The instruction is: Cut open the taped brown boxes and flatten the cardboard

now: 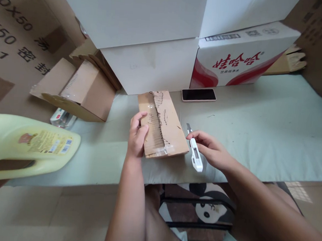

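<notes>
A torn brown cardboard piece (164, 124) with clear tape on it lies on the pale green surface (258, 133) in front of me. My left hand (136, 135) rests on its left edge, fingers curled over the cardboard and holding it down. My right hand (211, 149) lies just right of the cardboard, fingertips pinching a white utility knife (195, 153) whose blade points away from me. The knife lies close to the cardboard's right edge.
A black phone (198, 94) lies behind the cardboard. White boxes (150, 61) and a red-and-white printed carton (241, 56) stand at the back. An open brown box (81, 90) sits at left, a yellow jug (25, 145) lies nearer left. A panda-print stool (204, 207) is below.
</notes>
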`<state>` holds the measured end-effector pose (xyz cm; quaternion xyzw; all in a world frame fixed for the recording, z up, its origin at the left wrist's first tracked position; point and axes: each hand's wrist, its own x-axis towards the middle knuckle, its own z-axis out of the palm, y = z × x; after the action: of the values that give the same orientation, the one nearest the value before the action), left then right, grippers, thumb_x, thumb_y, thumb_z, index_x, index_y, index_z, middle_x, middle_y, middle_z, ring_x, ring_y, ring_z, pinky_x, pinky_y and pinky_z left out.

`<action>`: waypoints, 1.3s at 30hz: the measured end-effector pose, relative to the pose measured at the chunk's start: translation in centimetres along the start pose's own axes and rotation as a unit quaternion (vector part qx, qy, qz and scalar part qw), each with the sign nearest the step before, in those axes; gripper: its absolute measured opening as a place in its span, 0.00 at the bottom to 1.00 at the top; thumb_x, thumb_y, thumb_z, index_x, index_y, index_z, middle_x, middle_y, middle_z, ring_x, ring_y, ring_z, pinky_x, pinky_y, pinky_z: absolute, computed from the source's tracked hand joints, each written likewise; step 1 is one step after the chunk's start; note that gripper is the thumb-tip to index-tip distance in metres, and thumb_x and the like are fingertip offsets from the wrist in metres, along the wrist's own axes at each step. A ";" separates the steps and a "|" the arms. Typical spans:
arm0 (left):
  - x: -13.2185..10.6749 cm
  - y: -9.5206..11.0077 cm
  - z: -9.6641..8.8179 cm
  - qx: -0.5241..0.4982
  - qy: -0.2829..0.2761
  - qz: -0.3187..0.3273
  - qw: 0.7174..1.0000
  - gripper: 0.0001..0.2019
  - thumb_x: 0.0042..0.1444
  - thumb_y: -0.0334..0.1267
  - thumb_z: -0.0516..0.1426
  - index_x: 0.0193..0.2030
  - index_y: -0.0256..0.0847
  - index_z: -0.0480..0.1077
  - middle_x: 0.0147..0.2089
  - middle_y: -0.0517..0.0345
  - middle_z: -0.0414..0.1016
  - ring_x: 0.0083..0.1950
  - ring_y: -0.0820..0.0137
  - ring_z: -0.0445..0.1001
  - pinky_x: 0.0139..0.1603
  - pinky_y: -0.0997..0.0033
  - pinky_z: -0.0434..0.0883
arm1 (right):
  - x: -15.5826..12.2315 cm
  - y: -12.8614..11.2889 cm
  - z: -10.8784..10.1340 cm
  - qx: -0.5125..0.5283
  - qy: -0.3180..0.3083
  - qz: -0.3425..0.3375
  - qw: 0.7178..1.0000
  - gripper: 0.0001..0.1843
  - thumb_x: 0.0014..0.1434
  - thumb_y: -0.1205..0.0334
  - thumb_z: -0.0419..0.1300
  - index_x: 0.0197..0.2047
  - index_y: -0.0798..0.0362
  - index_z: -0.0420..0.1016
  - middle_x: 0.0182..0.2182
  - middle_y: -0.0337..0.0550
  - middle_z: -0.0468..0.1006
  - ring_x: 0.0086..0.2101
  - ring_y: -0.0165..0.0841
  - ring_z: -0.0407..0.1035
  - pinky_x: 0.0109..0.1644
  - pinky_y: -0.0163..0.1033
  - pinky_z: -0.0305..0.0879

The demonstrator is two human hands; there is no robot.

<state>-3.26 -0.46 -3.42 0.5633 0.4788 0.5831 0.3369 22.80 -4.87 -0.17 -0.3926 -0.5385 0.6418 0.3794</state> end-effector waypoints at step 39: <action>-0.2 0.6 0.6 -0.027 0.002 -0.036 0.999 0.17 0.58 0.43 0.57 0.55 0.51 0.71 0.58 0.51 0.69 0.64 0.55 0.67 0.65 0.52 0.67 | -0.2 0.9 1.0 -0.003 0.008 -0.020 1.000 0.09 0.64 0.53 0.61 0.43 0.48 0.71 0.31 0.38 0.72 0.29 0.30 0.64 0.31 0.36 0.61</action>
<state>-2.58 -0.72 -2.96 0.5352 0.4832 0.5849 0.3715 21.96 -5.59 -0.97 -0.3879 -0.5451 0.6294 0.3954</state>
